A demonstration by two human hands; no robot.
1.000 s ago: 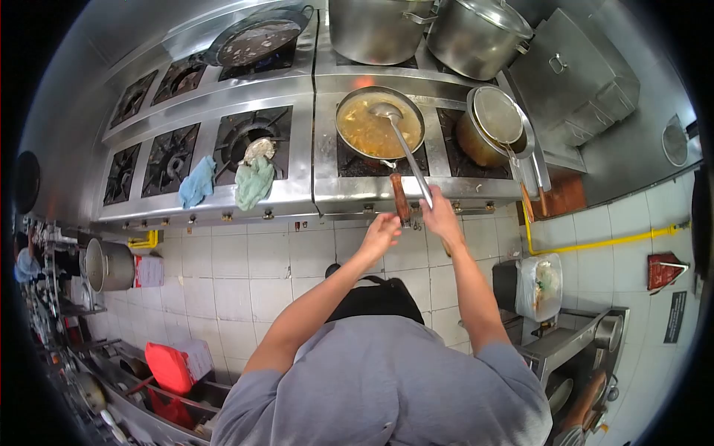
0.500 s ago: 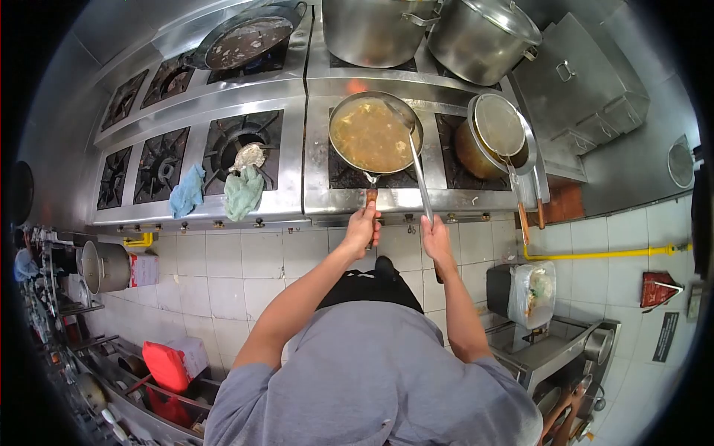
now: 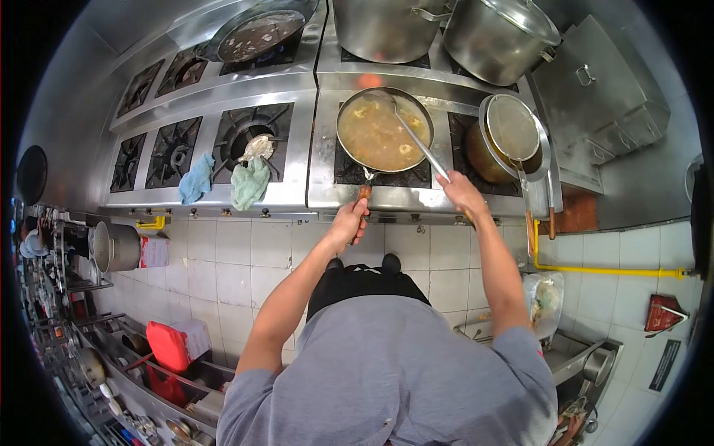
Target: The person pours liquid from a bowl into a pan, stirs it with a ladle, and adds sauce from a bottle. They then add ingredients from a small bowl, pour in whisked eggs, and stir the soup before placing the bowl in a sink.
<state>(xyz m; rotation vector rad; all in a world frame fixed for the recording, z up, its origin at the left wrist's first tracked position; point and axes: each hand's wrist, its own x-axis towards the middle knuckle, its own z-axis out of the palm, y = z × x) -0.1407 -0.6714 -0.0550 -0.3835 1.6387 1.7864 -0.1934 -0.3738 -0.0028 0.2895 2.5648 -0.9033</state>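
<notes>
A round pan point(image 3: 384, 167) of brown, soupy food with pale pieces sits on a front burner. Its wooden handle point(image 3: 364, 192) points toward me, and my left hand point(image 3: 348, 223) is wrapped round it. My right hand point(image 3: 462, 192) grips a long metal ladle point(image 3: 421, 143), held at a slant over the pan's right rim. The ladle's bowl end lies in the liquid near the far side of the pan, partly hidden by it.
Behind the pan stand two large steel pots point(image 3: 387, 30) point(image 3: 500, 39). To its right, a strainer point(image 3: 513, 130) rests on another pot. Blue point(image 3: 196, 178) and green point(image 3: 249, 182) cloths lie at the stove's front edge. A wide pan point(image 3: 260, 36) sits back left.
My right hand has moved up and to the right, tilting the ladle more. The ladle's bowl end has shifted toward the pan's far side. My left hand keeps its hold.
</notes>
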